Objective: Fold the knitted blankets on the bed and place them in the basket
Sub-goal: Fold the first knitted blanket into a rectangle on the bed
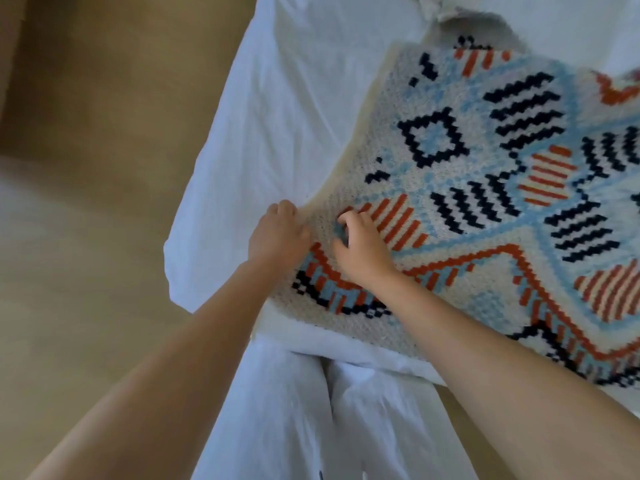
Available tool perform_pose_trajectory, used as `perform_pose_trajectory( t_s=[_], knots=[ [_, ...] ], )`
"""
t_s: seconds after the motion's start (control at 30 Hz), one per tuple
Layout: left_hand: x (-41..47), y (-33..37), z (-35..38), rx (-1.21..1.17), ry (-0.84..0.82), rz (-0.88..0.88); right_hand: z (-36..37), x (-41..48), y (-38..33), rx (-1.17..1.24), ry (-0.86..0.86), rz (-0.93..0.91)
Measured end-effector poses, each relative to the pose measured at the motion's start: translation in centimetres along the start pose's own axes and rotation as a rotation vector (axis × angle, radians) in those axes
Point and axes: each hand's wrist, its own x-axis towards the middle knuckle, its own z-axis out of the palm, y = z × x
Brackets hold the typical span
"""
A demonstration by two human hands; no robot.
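Note:
A knitted blanket point(467, 174) with cream ground and light blue, navy and rust-orange patterns lies spread on the white bed point(277, 116). My left hand point(278, 233) grips the blanket's left corner edge, fingers curled under it. My right hand point(360, 245) sits just beside it on the blanket, fingers pinching the knit near an orange striped patch. Both forearms reach in from the bottom of the view. No basket is visible.
The bed's corner point(176, 258) ends at the left, with a tan floor point(86, 202) beyond it. White trousers point(311, 410) fill the lower middle. A second pale knitted piece point(460, 19) lies bunched at the top.

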Motion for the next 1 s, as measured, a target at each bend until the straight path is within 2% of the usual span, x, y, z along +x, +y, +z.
perform_pose_trajectory(
  t_s=[0.1, 0.23, 0.37, 0.47, 0.53, 0.6, 0.67, 0.73, 0.8, 0.87, 0.93, 1.0],
  knots=[
    [4.4, 4.7, -0.9, -0.162, -0.058, 0.014, -3.6, 3.5, 0.4, 0.064, 0.137, -0.009],
    [10.3, 11.7, -2.1, -0.222, -0.088, 0.085, -8.6, 8.7, 0.7, 0.148, 0.358, -0.034],
    [15.8, 17.2, -3.2, -0.356, -0.037, 0.099, -15.3, 13.1, 1.2, 0.069, 0.661, -0.004],
    [19.0, 20.4, -3.8, -0.295, 0.022, 0.192, -20.0, 15.6, 1.9, 0.050, 0.846, 0.032],
    [20.9, 22.6, -3.8, -0.314, 0.038, 0.230, -22.3, 17.1, 2.9, 0.034, 0.811, 0.147],
    [22.3, 24.4, -3.8, -0.274, 0.089, 0.276, -23.3, 18.6, 4.2, -0.029, 0.639, 0.293],
    [23.2, 25.8, -3.7, -0.009, 0.144, 0.392, -23.5, 20.2, 5.0, -0.138, 0.459, 0.363],
    [23.9, 26.8, -3.5, 0.316, 0.086, 0.547, -23.9, 21.6, 4.6, -0.189, 0.385, 0.356],
    [25.0, 27.1, -4.3, 0.447, 0.068, 0.634, -25.0, 22.9, 3.0, -0.183, 0.419, 0.304],
    [26.6, 27.7, -7.3, 0.346, 0.110, 0.613, -26.4, 24.2, 0.4, -0.221, 0.566, 0.139],
    [28.7, 28.7, -12.1, 0.242, 0.263, 0.547, -27.4, 26.0, -2.8, -0.175, 0.727, -0.099],
    [31.0, 29.5, -17.0, 0.304, 0.417, 0.495, -27.8, 28.8, -5.5, -0.128, 0.842, -0.275]
  ],
)
